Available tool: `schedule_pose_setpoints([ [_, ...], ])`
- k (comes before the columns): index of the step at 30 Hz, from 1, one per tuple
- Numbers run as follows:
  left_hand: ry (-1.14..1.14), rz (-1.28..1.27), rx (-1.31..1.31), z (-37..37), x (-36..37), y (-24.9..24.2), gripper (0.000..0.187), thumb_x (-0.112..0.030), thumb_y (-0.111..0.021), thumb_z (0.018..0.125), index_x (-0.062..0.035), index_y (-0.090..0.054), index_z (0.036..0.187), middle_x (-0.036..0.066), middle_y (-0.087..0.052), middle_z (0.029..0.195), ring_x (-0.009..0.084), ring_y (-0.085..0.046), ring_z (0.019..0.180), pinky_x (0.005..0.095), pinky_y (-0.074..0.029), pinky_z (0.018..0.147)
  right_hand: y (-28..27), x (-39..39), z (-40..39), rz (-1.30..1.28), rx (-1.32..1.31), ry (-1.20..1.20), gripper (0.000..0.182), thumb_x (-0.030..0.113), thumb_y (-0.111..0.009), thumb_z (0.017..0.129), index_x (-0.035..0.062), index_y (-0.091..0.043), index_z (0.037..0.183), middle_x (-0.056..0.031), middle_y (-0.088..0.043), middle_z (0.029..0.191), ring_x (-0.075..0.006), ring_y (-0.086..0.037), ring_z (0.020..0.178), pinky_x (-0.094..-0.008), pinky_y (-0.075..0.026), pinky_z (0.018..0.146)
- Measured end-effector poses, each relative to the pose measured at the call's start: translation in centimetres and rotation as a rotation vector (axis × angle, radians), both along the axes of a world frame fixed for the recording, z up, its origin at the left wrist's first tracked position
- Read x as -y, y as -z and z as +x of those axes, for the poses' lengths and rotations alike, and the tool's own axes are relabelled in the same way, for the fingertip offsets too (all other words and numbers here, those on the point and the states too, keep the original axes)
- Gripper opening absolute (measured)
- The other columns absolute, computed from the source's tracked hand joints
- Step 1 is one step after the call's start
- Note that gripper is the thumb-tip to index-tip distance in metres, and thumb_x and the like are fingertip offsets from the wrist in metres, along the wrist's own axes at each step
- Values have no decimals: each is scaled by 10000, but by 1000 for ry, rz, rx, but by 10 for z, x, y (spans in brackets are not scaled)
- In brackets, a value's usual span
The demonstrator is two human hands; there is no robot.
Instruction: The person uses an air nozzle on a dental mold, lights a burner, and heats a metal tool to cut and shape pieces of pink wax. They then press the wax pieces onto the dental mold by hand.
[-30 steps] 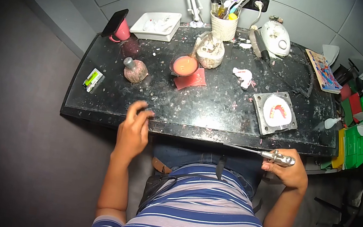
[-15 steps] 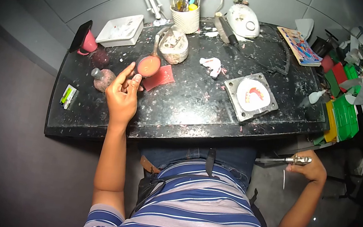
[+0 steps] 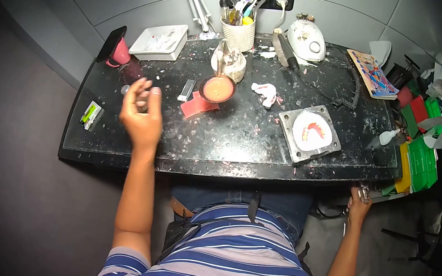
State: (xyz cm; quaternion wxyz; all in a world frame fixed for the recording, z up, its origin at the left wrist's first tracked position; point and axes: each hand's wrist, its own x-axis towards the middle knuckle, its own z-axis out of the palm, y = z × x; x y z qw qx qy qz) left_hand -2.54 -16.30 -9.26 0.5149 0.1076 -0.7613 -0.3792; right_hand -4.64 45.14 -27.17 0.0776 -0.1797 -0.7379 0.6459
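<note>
My left hand (image 3: 144, 114) is over the left part of the black desk, fingers curled and apart, with nothing visible in them. A small rounded cap (image 3: 125, 89) shows beside its fingertips; the rest of that item is hidden. A ladle (image 3: 218, 88) filled with pinkish-orange material sits at a folded pink wax sheet (image 3: 199, 106), its handle towards a whitish plaster-crusted bowl (image 3: 235, 70). My right hand (image 3: 359, 207), low beside the desk's front edge, is closed on a silver metal tool (image 3: 362, 194), mostly hidden. A square flask (image 3: 291, 140) holds white plaster with a red denture form (image 3: 316, 131).
A white tray (image 3: 175, 55), a pink cup (image 3: 121, 54) and a lighter-like green item (image 3: 89, 112) lie left. At the back stand a brush holder (image 3: 236, 39), a handpiece (image 3: 285, 49) and its white unit (image 3: 308, 39). Green boxes (image 3: 422, 164) are at right.
My left hand has let go of the ladle, which now rests on the desk to the right. My right hand has moved closer to the desk edge with the metal tool. The view has shifted slightly.
</note>
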Motion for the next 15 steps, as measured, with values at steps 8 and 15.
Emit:
schedule_pose_setpoints([
  [8, 856, 985, 40, 124, 20, -7, 548, -356, -384, 1156, 105, -680, 1142, 269, -745, 1051, 364, -740, 965, 454, -610, 853, -144, 23, 70, -10, -86, -881, 213, 151, -903, 804, -14, -769, 822, -100, -778, 748, -93, -642, 550, -268, -522, 526],
  [15, 704, 1106, 327, 182, -9, 35, 535, -327, -392, 1158, 100, -708, 1093, 269, -764, 1023, 358, -771, 890, 453, -633, 813, -218, 204, 63, 189, -266, -1180, 171, 124, -888, 856, 14, -784, 937, -93, -763, 781, -132, -714, 664, -271, -542, 625],
])
